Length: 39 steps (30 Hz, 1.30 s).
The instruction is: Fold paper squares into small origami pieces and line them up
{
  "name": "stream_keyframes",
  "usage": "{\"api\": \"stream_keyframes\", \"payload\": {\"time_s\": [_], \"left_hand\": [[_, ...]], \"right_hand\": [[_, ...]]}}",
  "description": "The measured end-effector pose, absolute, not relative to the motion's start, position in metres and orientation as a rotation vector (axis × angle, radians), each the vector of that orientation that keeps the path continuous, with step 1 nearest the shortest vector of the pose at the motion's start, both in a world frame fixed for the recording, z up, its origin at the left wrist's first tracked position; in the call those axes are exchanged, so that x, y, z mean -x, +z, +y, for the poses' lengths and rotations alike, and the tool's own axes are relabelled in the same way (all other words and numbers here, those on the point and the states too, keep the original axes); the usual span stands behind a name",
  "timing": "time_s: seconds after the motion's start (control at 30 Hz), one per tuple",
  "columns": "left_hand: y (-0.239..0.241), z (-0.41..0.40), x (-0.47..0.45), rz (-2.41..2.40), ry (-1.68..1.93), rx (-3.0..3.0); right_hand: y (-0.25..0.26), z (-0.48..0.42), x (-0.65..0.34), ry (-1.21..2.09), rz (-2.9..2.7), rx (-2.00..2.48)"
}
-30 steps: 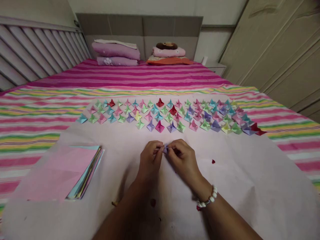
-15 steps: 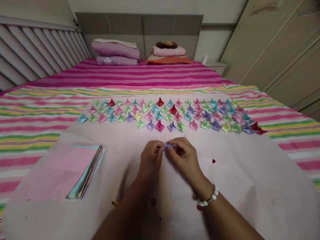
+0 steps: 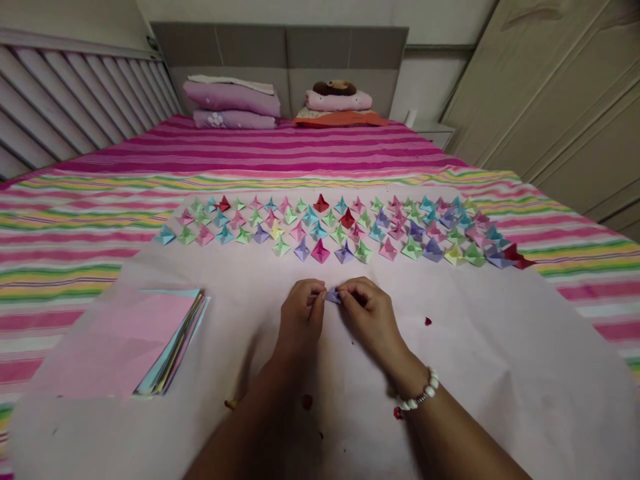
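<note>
My left hand (image 3: 300,313) and my right hand (image 3: 367,310) meet over a pale pink sheet (image 3: 500,353) spread on the bed. Both pinch a small purple folded paper piece (image 3: 332,296) between their fingertips, just above the sheet. A beaded white bracelet (image 3: 417,393) circles my right wrist. Beyond my hands lie several rows of small folded paper shapes (image 3: 340,230) in pink, green, blue, purple and red. A stack of coloured paper squares (image 3: 150,340), pink on top, lies to the left of my left arm.
The bed has a striped pink, green and yellow cover (image 3: 75,233). Folded pillows and bedding (image 3: 233,103) sit at the headboard. A slatted panel (image 3: 75,100) stands at the left and wardrobe doors (image 3: 565,100) at the right. Tiny red scraps (image 3: 427,322) dot the sheet.
My fingers have shifted slightly on the purple piece, and it now shows a little more between the two hands. The hands stay in the same place.
</note>
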<state>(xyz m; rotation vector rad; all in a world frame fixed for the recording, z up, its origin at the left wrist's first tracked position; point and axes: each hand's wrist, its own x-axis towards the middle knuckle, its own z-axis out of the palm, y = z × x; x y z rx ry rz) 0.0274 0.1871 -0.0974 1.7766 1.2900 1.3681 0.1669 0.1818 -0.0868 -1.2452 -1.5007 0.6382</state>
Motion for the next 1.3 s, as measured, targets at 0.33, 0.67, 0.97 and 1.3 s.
{"api": "stream_keyframes", "payload": {"time_s": [0.33, 0.67, 0.97, 1.3], "left_hand": [[-0.0973, 0.1859, -0.029, 1.277, 1.327, -1.861], [-0.1005, 0.1866, -0.028, 1.325, 1.298, -2.07], [-0.1017, 0.1865, -0.0293, 1.378, 1.143, -2.223], [-0.0985, 0.1882, -0.0306, 1.364, 1.057, -2.188]], "right_hand": [[-0.0834, 0.1799, -0.1655, 0.533, -1.61, 1.234], [-0.0827, 0.1771, -0.1633, 0.477, -1.76, 1.229], [-0.0854, 0.1744, -0.1624, 0.479, -1.802, 1.259], [-0.088, 0.175, -0.1606, 0.415, -1.751, 1.286]]}}
